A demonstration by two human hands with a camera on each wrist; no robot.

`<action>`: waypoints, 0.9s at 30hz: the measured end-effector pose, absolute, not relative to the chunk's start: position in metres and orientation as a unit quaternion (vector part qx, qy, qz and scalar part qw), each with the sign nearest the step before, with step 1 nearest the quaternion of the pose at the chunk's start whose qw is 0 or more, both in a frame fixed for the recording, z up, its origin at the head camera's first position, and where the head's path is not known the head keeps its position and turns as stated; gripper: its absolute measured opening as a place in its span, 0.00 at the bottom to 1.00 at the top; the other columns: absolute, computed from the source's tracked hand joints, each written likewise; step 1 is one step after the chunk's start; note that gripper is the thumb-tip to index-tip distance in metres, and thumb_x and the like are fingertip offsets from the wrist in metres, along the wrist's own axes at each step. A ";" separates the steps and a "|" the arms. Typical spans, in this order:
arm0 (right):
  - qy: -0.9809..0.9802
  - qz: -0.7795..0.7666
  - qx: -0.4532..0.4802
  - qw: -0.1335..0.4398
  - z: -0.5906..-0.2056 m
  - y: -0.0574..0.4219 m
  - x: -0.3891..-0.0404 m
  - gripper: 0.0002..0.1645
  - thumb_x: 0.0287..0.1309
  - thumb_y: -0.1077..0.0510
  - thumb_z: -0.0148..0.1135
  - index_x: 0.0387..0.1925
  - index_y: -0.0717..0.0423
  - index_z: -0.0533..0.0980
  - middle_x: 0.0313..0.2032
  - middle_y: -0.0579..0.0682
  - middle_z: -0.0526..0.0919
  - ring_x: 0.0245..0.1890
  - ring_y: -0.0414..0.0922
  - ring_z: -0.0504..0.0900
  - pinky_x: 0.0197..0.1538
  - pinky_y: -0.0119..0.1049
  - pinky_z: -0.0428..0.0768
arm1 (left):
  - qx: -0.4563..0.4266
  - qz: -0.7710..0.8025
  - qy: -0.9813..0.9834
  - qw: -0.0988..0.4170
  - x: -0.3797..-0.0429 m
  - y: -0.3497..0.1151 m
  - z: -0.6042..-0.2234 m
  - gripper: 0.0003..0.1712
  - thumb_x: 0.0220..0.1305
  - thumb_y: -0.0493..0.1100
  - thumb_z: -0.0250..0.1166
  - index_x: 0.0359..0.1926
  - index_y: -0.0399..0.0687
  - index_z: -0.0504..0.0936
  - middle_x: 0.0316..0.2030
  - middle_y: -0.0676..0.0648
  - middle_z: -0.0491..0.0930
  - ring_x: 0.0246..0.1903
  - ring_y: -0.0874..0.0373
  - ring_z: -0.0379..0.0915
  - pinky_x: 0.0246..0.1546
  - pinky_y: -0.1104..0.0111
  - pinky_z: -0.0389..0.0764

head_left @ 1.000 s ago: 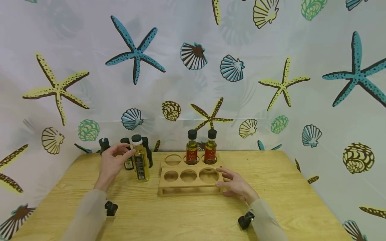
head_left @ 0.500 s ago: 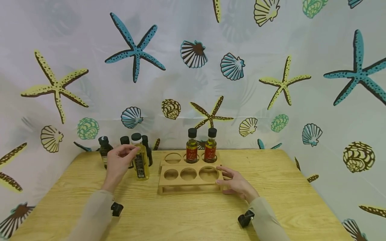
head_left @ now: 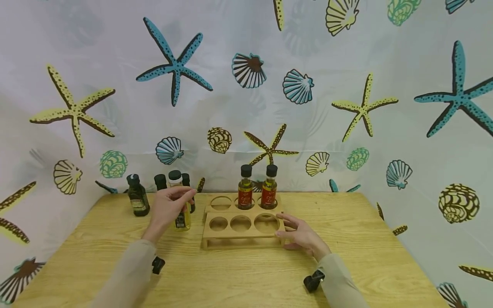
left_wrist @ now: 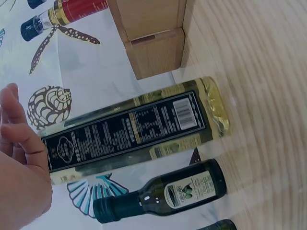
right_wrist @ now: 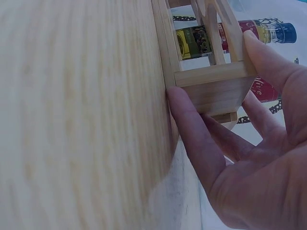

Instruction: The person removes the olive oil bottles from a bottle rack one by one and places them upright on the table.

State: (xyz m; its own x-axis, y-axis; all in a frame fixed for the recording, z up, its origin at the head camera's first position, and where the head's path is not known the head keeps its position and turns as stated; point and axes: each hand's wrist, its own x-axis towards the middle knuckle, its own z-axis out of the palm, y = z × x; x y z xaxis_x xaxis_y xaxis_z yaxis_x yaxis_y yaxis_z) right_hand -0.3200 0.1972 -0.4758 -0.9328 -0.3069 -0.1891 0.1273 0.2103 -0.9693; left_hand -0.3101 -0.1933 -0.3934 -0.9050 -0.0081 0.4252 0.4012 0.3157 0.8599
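Note:
A clear bottle of yellow oil (left_wrist: 124, 127) with a dark label and dark cap stands upright on the table, left of the wooden bottle rack (head_left: 240, 235). My left hand (head_left: 167, 209) is right at the upper part of this bottle, its fingers bent loosely near the neck; whether they touch it I cannot tell. At the rack's right end my right hand (head_left: 304, 237) holds the side, thumb and fingers spread around the end piece (right_wrist: 218, 88). Two red-labelled oil bottles (head_left: 245, 192) sit in holes of the rack's back tier.
A dark green bottle (head_left: 138, 199) stands at the far left. Two more dark bottles, one with its cap (head_left: 160, 181) showing and a slim one (head_left: 191, 201), are partly hidden around the yellow oil bottle. Behind the wooden table (head_left: 246, 278) hangs a sea-patterned cloth (head_left: 231, 38).
My left hand has moved right, from beside the dark bottles to in front of the yellow oil bottle, uncovering the far-left dark bottle. My right hand stays on the rack.

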 end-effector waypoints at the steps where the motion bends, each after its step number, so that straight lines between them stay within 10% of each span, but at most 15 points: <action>1: 0.758 -0.626 -0.059 0.174 -0.476 0.197 -0.320 0.41 0.57 0.53 0.71 0.71 0.40 0.65 0.74 0.63 0.53 0.69 0.64 0.64 0.48 0.49 0.84 | -0.131 -0.569 -0.791 0.181 -0.311 -0.191 -0.393 0.15 0.66 0.43 0.66 0.47 0.35 0.85 0.25 0.43 0.86 0.16 0.56 0.76 0.22 0.65 0.80; 17: 0.755 -0.631 -0.058 0.168 -0.479 0.200 -0.321 0.43 0.54 0.51 0.73 0.71 0.39 0.66 0.74 0.63 0.53 0.69 0.63 0.64 0.46 0.46 0.85 | -0.157 -0.579 -0.784 0.161 -0.343 -0.154 -0.428 0.15 0.63 0.53 0.68 0.39 0.47 0.88 0.26 0.36 0.83 0.19 0.40 0.76 0.15 0.62 0.74; 27: 0.755 -0.632 -0.055 0.166 -0.478 0.198 -0.321 0.43 0.54 0.51 0.73 0.71 0.40 0.66 0.74 0.64 0.54 0.68 0.63 0.65 0.46 0.47 0.85 | -0.117 -0.581 -0.787 0.169 -0.351 -0.132 -0.428 0.15 0.62 0.55 0.68 0.36 0.49 0.89 0.25 0.35 0.83 0.16 0.47 0.76 0.22 0.63 0.80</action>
